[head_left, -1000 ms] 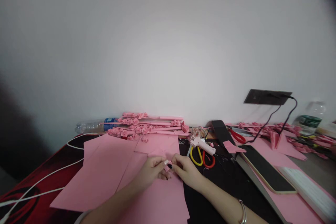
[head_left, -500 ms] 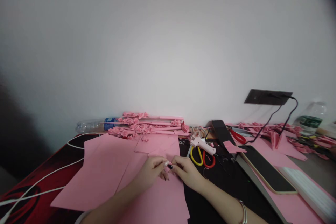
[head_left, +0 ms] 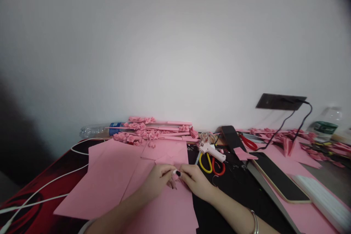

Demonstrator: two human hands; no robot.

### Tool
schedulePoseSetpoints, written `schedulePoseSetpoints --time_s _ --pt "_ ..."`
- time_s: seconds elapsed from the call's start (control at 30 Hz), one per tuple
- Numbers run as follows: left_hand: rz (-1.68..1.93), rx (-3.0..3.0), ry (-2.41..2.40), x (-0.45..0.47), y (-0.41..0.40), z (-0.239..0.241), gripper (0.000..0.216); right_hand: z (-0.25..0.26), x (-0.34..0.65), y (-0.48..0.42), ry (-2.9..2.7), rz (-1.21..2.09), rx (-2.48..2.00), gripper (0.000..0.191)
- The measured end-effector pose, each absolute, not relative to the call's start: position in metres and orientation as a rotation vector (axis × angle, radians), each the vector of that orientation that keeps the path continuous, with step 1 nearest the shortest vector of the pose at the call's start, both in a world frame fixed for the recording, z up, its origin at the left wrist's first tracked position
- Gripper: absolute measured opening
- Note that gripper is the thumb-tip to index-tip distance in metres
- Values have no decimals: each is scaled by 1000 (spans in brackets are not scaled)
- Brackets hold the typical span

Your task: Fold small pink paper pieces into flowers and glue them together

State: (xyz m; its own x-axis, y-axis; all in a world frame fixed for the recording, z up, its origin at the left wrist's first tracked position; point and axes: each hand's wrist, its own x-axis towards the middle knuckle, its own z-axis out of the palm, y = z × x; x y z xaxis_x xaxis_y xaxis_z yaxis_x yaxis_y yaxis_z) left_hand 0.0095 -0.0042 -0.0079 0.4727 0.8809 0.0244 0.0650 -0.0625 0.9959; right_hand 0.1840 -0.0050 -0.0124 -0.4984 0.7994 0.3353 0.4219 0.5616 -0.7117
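My left hand (head_left: 157, 182) and my right hand (head_left: 195, 180) meet over large pink paper sheets (head_left: 115, 175) on the desk. Both are closed in a pinch, fingertips together, on a small folded pink paper piece (head_left: 175, 175) that is mostly hidden between them. A bracelet circles my right wrist. Just beyond the right hand lie a white and pink glue gun (head_left: 210, 149) and scissors with yellow and orange handles (head_left: 211, 163).
Pink paper flower stems (head_left: 149, 129) and a lying water bottle (head_left: 98, 131) line the wall. White cables (head_left: 46, 186) cross the left. A phone (head_left: 276, 177), a white keyboard (head_left: 320, 199), red scissors (head_left: 248, 142), another bottle (head_left: 325, 122) and more pink scraps sit to the right.
Almost nothing has changed; both hands stay pinched together on the small pink piece, with only slight finger shifts.
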Motion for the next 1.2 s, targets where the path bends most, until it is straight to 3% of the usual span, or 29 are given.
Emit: schedulePoseSetpoints --time_s 0.47,0.8,1.2 --pt "770 1383 824 11 -4 -8 37 -13 184 -3 -2111 825 -1031 30" --pt "767 1400 820 9 -1 -19 21 -10 184 -4 -2072 921 -1006 33" --pt "719 1337 856 9 -3 -9 30 -16 182 -3 -1993 760 -1079 28"
